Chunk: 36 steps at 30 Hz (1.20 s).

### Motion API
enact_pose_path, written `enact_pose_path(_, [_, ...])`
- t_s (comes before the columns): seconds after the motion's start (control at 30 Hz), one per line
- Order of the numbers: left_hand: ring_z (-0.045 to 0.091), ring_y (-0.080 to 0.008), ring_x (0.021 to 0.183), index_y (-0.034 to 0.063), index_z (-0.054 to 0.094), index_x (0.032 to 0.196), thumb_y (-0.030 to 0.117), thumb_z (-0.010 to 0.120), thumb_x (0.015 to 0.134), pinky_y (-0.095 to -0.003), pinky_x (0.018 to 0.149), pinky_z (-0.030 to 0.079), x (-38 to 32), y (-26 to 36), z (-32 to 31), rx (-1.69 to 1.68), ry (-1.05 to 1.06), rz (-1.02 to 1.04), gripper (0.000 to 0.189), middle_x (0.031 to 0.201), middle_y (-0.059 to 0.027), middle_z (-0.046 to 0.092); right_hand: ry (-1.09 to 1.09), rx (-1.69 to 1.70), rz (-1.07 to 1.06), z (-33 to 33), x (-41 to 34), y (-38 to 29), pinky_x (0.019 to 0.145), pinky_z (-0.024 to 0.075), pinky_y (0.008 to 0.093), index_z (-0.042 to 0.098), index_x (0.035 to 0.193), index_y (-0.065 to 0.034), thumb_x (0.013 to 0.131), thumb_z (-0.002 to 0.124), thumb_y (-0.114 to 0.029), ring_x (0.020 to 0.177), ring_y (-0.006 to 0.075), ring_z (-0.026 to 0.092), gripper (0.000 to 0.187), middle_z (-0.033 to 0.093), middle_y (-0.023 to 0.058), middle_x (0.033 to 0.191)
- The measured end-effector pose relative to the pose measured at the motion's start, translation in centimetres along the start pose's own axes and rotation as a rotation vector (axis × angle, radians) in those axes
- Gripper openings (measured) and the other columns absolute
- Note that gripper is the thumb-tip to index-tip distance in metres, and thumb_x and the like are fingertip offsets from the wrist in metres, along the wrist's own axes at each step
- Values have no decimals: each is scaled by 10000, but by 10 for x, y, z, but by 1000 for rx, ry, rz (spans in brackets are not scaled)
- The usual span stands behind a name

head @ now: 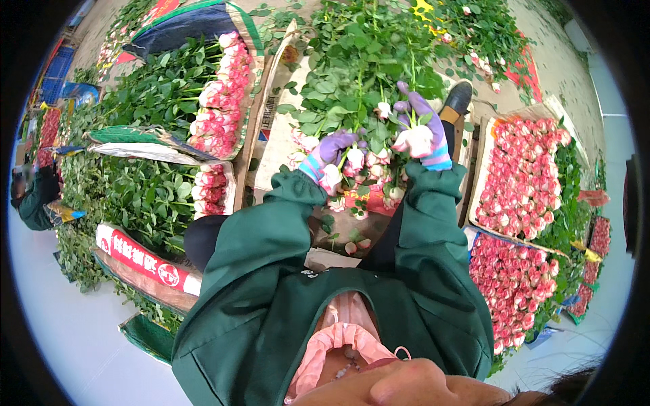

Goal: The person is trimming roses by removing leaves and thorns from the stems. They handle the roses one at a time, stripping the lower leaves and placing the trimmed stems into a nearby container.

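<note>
Both my hands wear purple gloves with blue-striped cuffs, over a heap of cut roses with leafy green stems [355,76]. My right hand [424,119] is closed around the top of a stem, and a large white-pink rose head [415,142] hangs at its palm. My left hand [336,147] curls over stems, its fingertips partly hidden among leaves. Pale rose heads [331,177] show just below it. Another white rose [383,110] lies between the hands. More pink-edged blooms [378,170] sit at the near end of the heap.
To the left, wrapped rose bundles [221,101] lie on their sides with heads facing me. Packed pink rose bundles [520,177] stand at the right. More cut roses [477,35] lie on the floor beyond. A person [35,198] is at the far left.
</note>
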<state>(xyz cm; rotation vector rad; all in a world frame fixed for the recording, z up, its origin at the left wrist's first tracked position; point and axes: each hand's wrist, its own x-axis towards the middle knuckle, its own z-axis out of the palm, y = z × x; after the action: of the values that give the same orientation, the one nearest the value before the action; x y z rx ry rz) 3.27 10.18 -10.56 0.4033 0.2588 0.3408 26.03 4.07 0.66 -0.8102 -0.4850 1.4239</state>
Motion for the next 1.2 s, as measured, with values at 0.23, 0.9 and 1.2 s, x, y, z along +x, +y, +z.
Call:
enact_pose_path(0.23, [643, -272, 944, -40, 410, 1259, 117, 490, 942, -396, 802, 558, 6, -11, 2, 187, 253, -133, 363, 1103, -157, 609, 21, -33, -114, 100, -77, -35, 504, 462, 224, 431, 1307, -2, 918, 559, -155, 558, 128, 576, 437, 616, 48, 678])
enact_pose_path(0.9, [553, -345, 1119, -58, 424, 1281, 256, 443, 974, -489, 963, 462, -19, -19, -13, -62, 55, -139, 439, 1217, -215, 558, 182, 10, -10, 41, -113, 7, 654, 500, 230, 428, 1296, 44, 875, 628, -112, 741, 103, 604, 492, 630, 61, 922])
enact_pose_path(1.2, [575, -280, 1047, -43, 547, 1164, 241, 512, 933, -415, 971, 435, -30, -23, 38, 51, 149, -267, 367, 1116, -166, 615, 577, -266, -543, 61, -300, -61, 700, 528, 273, 297, 1411, -67, 867, 600, -29, 783, 158, 650, 624, 657, 133, 955])
